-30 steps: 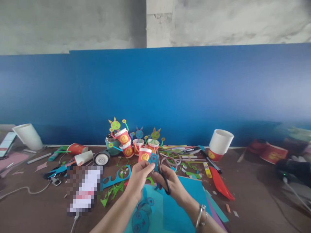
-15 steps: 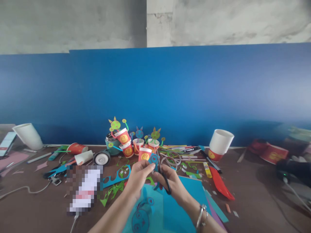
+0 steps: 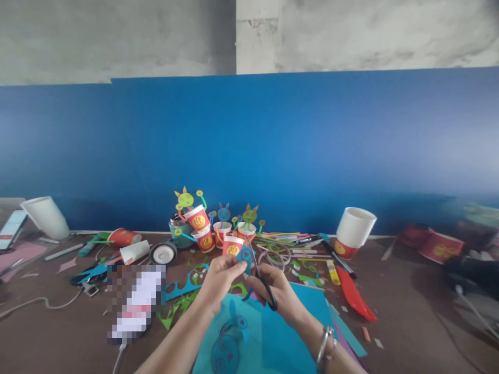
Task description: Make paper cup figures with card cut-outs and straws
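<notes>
Blue paper piece (image 3: 245,258) pinched in the worker's left hand (image 3: 223,277), scissors (image 3: 268,292) gripped in right hand (image 3: 277,286); turning paper, not scissors, should follow the drawn circle (image 3: 246,253) cleanest

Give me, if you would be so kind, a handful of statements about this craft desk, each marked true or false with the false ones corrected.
1. The right hand holds scissors. True.
2. The left hand holds a marker. False: it holds a small blue paper piece.
3. The yellow tube lies to the left of the long red item. True.
4. The bracelet is worn on the left arm. False: it is on the right arm.
5. Every cup stands upright. False: a red cup at the left lies on its side.
</notes>
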A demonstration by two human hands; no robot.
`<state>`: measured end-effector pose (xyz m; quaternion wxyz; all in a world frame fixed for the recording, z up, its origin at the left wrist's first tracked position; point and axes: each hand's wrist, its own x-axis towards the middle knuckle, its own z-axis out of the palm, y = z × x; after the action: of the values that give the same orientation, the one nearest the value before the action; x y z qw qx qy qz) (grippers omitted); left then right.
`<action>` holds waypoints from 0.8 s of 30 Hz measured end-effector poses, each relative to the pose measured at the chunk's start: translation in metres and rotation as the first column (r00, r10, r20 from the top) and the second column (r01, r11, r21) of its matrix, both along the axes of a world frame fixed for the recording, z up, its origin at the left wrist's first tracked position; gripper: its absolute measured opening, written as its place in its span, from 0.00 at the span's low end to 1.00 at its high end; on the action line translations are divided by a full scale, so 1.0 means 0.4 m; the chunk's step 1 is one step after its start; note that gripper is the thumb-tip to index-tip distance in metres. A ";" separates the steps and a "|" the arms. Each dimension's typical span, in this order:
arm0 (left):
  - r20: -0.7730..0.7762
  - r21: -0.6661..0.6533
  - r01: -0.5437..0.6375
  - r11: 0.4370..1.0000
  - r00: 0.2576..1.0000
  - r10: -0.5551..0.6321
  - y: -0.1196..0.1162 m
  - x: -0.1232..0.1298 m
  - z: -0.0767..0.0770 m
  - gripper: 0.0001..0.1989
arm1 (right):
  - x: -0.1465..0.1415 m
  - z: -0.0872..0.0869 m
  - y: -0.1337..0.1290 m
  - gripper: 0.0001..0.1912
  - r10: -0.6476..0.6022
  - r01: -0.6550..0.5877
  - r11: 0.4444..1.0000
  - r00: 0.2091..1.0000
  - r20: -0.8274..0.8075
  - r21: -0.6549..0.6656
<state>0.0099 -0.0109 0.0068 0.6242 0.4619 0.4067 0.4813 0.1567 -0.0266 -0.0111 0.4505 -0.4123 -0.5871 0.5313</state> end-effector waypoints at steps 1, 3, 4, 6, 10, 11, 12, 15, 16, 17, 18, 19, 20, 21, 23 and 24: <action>-0.017 0.011 0.000 1.000 1.000 0.000 0.002 -0.003 -0.002 0.15 | 0.001 0.002 0.000 0.22 0.010 -0.010 1.000 1.000 -0.002 0.004; -0.051 0.012 0.004 1.000 0.999 -0.003 0.005 -0.008 -0.005 0.15 | 0.003 0.006 -0.001 0.21 0.020 -0.020 1.000 1.000 -0.008 0.010; -0.061 0.003 0.013 1.000 0.998 -0.012 0.006 -0.011 -0.006 0.15 | 0.004 0.007 -0.002 0.21 0.019 -0.019 1.000 1.000 -0.009 0.008; -0.073 -0.008 0.033 0.999 0.997 -0.034 0.009 -0.015 -0.006 0.16 | 0.003 0.009 -0.004 0.20 0.015 -0.015 1.000 1.000 -0.010 -0.005; -0.080 0.035 0.038 0.999 0.996 -0.036 0.014 -0.020 -0.003 0.15 | 0.000 0.013 -0.006 0.20 0.013 -0.013 0.999 1.000 -0.010 -0.030; -0.086 0.038 0.038 0.999 0.996 -0.035 0.016 -0.021 -0.002 0.15 | -0.001 0.014 -0.005 0.20 0.012 -0.013 1.000 1.000 -0.013 -0.028; -0.096 0.039 0.038 0.999 0.995 -0.035 0.017 -0.023 -0.001 0.15 | -0.001 0.014 -0.005 0.20 0.014 -0.014 1.000 1.000 -0.014 -0.024; -0.136 0.035 0.046 0.998 0.990 -0.040 0.021 -0.030 0.000 0.15 | 0.001 0.014 -0.003 0.19 0.023 -0.023 1.000 1.000 -0.011 -0.011; -0.139 0.029 0.056 0.998 0.989 -0.052 0.023 -0.033 0.000 0.15 | 0.002 0.013 -0.003 0.19 0.027 -0.027 1.000 1.000 -0.004 -0.012; -0.136 0.024 0.067 0.997 0.989 -0.064 0.024 -0.035 0.000 0.14 | 0.003 0.012 -0.003 0.19 0.030 -0.030 0.999 1.000 0.005 -0.014; -0.137 0.022 0.076 0.997 0.988 -0.073 0.025 -0.037 -0.001 0.14 | 0.004 0.011 -0.002 0.18 0.033 -0.033 0.999 0.999 0.013 -0.015; -0.144 0.027 0.077 0.997 0.987 -0.072 0.026 -0.038 -0.001 0.14 | 0.005 0.010 -0.002 0.18 0.031 -0.031 0.999 0.999 0.018 -0.012; -0.157 0.042 0.070 0.997 0.986 -0.062 0.026 -0.038 -0.001 0.13 | 0.005 0.009 -0.002 0.18 0.029 -0.029 1.000 0.999 0.021 -0.009; -0.175 0.068 0.057 0.996 0.984 -0.045 0.025 -0.036 -0.001 0.13 | 0.004 0.008 -0.002 0.18 0.028 -0.028 1.000 0.999 0.020 -0.006; -0.206 0.124 0.024 0.992 0.979 0.002 0.022 -0.030 -0.001 0.14 | 0.002 0.006 -0.001 0.18 0.033 -0.033 0.999 0.999 0.016 -0.008; -0.210 0.145 0.012 0.989 0.977 0.019 0.020 -0.026 0.000 0.14 | 0.001 0.006 -0.001 0.18 0.039 -0.039 0.999 0.999 0.016 -0.012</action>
<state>-0.0005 -0.0030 0.0067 0.5413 0.5541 0.4351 0.4590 0.1572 -0.0272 -0.0089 0.4328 -0.4077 -0.5956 0.5401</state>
